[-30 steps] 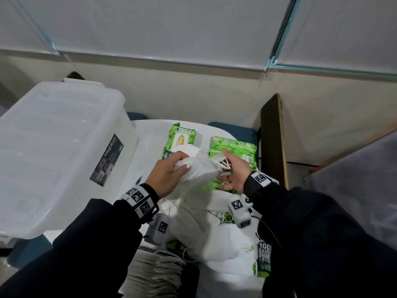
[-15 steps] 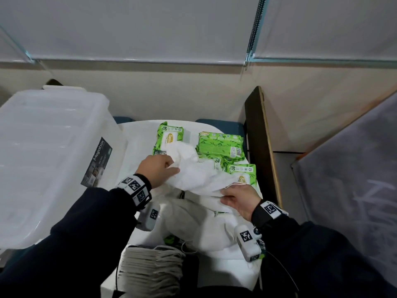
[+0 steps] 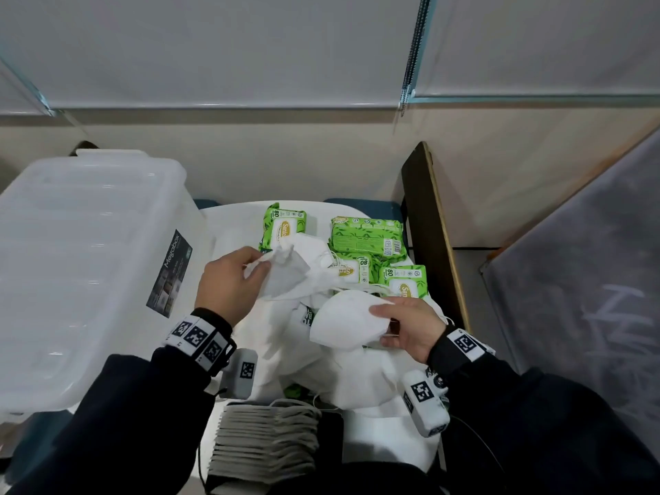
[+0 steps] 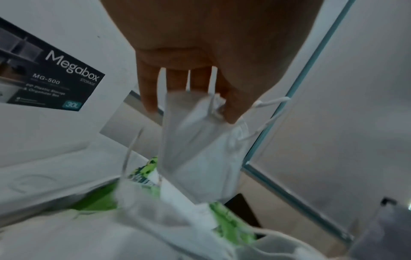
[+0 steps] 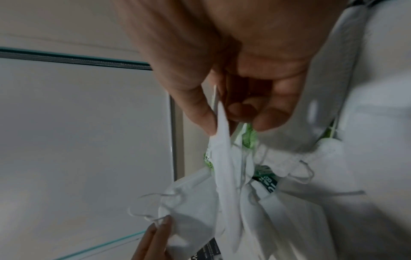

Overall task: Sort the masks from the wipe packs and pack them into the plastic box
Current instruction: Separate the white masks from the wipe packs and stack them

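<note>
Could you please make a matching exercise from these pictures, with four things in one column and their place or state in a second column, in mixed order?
Things:
1. left hand
2. right hand
3. plastic box
4. grey mask stack

Places or states:
A. lies nearest the person, at the table's near edge
B. stands at the left with its lid on
C. pinches a folded white mask
D. holds a rounded white mask

Pairs: 1-C, 2-D, 3-B, 4-A

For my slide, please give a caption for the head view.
Both hands lift white masks: left hand pinches one, right hand another.
</note>
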Action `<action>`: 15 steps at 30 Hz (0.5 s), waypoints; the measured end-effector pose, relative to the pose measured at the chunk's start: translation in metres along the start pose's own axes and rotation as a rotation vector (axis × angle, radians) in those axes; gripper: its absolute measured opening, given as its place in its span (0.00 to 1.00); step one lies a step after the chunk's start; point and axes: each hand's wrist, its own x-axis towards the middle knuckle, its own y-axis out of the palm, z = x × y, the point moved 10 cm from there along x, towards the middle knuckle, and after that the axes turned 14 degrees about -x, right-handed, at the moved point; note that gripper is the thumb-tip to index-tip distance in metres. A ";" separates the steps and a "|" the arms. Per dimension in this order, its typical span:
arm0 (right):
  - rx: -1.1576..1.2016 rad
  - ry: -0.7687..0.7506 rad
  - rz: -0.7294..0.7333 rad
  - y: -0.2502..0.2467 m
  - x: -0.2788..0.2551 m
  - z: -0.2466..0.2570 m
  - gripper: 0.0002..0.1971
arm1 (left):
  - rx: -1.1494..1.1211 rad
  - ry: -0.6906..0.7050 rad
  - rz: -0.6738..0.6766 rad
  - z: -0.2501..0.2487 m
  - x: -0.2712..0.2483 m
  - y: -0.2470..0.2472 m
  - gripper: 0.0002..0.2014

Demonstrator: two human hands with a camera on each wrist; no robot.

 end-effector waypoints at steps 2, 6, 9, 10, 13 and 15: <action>-0.020 0.005 -0.018 0.006 -0.005 0.002 0.08 | -0.132 -0.048 -0.069 -0.007 -0.007 -0.012 0.06; 0.117 0.027 -0.021 0.031 -0.012 -0.005 0.16 | -0.401 0.006 -0.144 -0.032 -0.038 -0.014 0.08; 0.262 0.054 0.002 0.058 -0.016 -0.012 0.21 | -0.421 0.185 0.221 -0.054 -0.070 0.028 0.10; 0.324 0.061 0.022 0.068 -0.017 -0.014 0.23 | -0.322 0.251 0.402 -0.055 -0.085 0.050 0.15; 0.341 0.025 0.073 0.090 -0.026 -0.013 0.26 | -0.070 0.369 0.711 -0.034 -0.123 0.085 0.30; 0.209 -0.069 0.009 0.090 -0.027 -0.012 0.20 | -0.189 0.327 0.644 -0.024 -0.118 0.068 0.25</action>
